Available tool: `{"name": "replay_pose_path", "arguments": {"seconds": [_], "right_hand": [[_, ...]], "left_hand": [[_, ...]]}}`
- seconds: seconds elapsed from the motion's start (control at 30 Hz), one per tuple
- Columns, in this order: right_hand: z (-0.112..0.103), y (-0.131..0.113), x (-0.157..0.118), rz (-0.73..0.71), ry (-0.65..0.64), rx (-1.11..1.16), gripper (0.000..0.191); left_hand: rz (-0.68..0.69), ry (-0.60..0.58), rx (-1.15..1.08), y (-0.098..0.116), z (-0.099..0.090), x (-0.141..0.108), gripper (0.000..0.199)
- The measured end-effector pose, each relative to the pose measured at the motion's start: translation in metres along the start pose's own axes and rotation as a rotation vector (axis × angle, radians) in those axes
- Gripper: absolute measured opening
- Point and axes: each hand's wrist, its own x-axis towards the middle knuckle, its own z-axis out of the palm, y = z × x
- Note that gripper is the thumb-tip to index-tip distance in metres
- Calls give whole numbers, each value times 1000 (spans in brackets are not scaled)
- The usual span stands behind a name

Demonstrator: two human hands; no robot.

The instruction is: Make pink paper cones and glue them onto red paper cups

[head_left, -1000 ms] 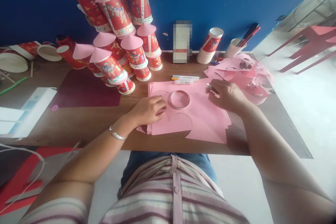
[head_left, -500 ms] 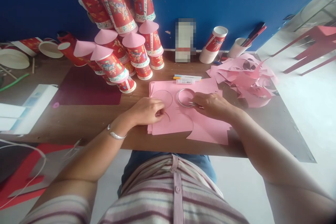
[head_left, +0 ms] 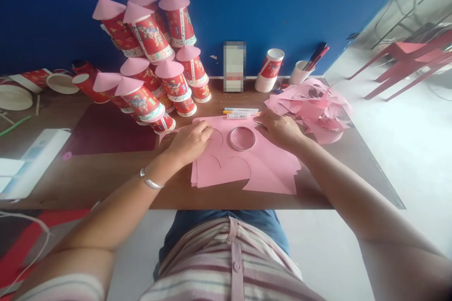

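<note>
My left hand (head_left: 192, 140) is closed at the left edge of a stack of pink paper (head_left: 219, 176), its fingers curled on a pink sheet that juts out to the left. Curved lines show on the paper. A round silvery ring (head_left: 230, 137) lies flat on it, between my hands and touched by neither. To the right of the ring, my right hand (head_left: 280, 128) is closed over the paper, with the tip of a thin silvery tool (head_left: 257, 123) poking out. The hand hides most of this tool.
A glue stick (head_left: 237, 115) and slim pens lie at the paper's far edge. Red paper-cup towers (head_left: 146, 49) with pink cones stand at back left. Pink scraps (head_left: 314, 108) heap at right, near a pen cup (head_left: 300, 73). A phone-like blurred panel (head_left: 234, 67) leans on the wall.
Both hands have shifted farther from my body, the right one away from the ring. A pink sheet now sticks out left under my left hand. The view has tilted up slightly.
</note>
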Motion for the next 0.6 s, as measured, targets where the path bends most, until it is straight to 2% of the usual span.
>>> {"name": "replay_pose_path", "arguments": {"seconds": [0.13, 0.3, 0.43, 0.6], "right_hand": [[-8, -14, 27, -70, -75, -96, 44], [1, -24, 58, -89, -118, -134, 44], [9, -18, 62, -74, -100, -143, 45], [9, -4, 58, 5, -82, -142, 43]], "left_hand": [[66, -34, 139, -1, -5, 16, 28], [116, -121, 279, 4, -11, 33, 25], [115, -192, 274, 5, -12, 41, 25], [103, -224, 274, 4, -12, 42, 27]]}}
